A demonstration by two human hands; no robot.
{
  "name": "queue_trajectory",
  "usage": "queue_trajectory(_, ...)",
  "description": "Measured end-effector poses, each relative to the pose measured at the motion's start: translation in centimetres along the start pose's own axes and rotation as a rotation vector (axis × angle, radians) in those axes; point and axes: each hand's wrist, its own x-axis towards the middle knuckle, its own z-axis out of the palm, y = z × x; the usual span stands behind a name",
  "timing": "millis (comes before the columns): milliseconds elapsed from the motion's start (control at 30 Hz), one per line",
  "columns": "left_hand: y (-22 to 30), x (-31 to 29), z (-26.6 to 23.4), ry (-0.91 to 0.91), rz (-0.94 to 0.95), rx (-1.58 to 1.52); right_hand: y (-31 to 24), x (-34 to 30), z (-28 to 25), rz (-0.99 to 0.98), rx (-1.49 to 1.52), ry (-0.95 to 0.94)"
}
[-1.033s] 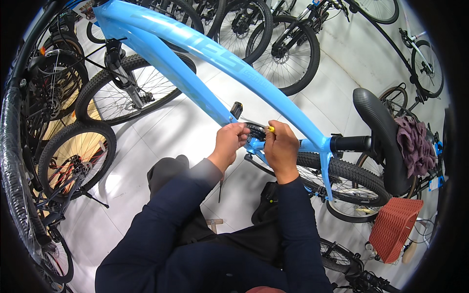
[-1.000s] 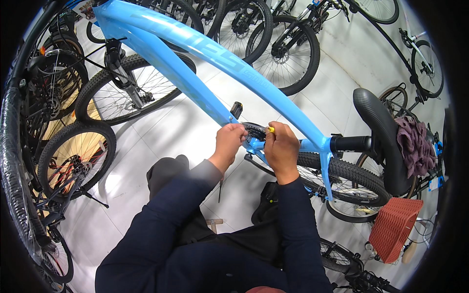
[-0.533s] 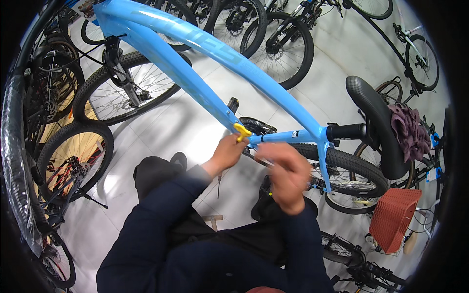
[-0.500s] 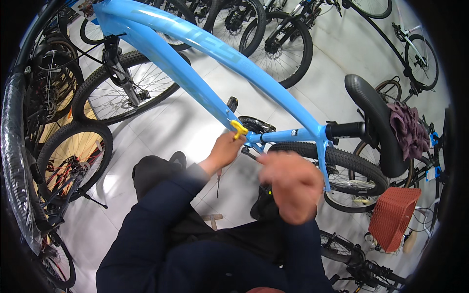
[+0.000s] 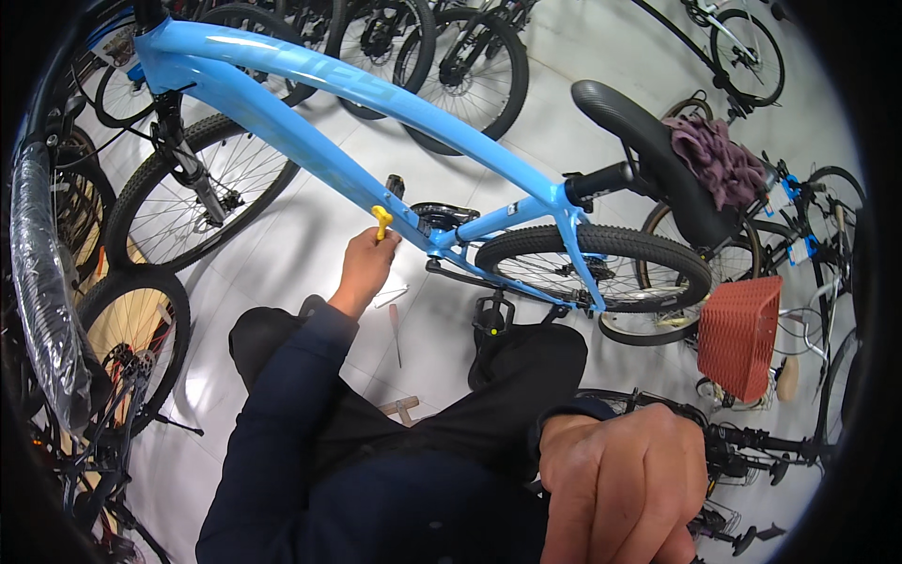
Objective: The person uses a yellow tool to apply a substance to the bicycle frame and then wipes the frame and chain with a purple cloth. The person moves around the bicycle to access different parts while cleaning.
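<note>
A light-blue bicycle frame (image 5: 310,155) with a black saddle (image 5: 648,141) stretches across in front of me. My left hand (image 5: 365,268) is beside its lower tube, fingers closed on a small yellow-handled tool (image 5: 381,222). Whether the tool's tip touches the tube is hidden. At the lower right, my right hand (image 5: 625,475) is raised close to the camera, away from the bicycle. Its back faces up and its fingers are curled under. Anything inside them is out of sight. The crank (image 5: 460,273) and pedal (image 5: 492,313) hang between my hands.
On the tiled floor lie a screwdriver (image 5: 395,324), a thin white piece (image 5: 391,296) and a wooden-handled tool (image 5: 400,409). Several bicycles line the far and left sides. A red basket (image 5: 739,338) is at right; a purple cloth (image 5: 719,160) rests behind the saddle.
My right hand has swung from near the crank back toward me, to the lower right. The left hand stays with the yellow-handled tool by the tube. The view has shifted right.
</note>
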Motion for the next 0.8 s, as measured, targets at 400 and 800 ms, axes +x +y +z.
queue_trajectory(400,1.4,-0.6,-1.4,0.053,0.031,-0.128,-11.3,5.5,-11.3,-0.032,-2.668,0.753)
queue_trajectory(800,2.5,-0.6,-1.7,0.066,0.049,-0.171,-10.1,0.1,-11.4,-0.206,-2.781,0.259)
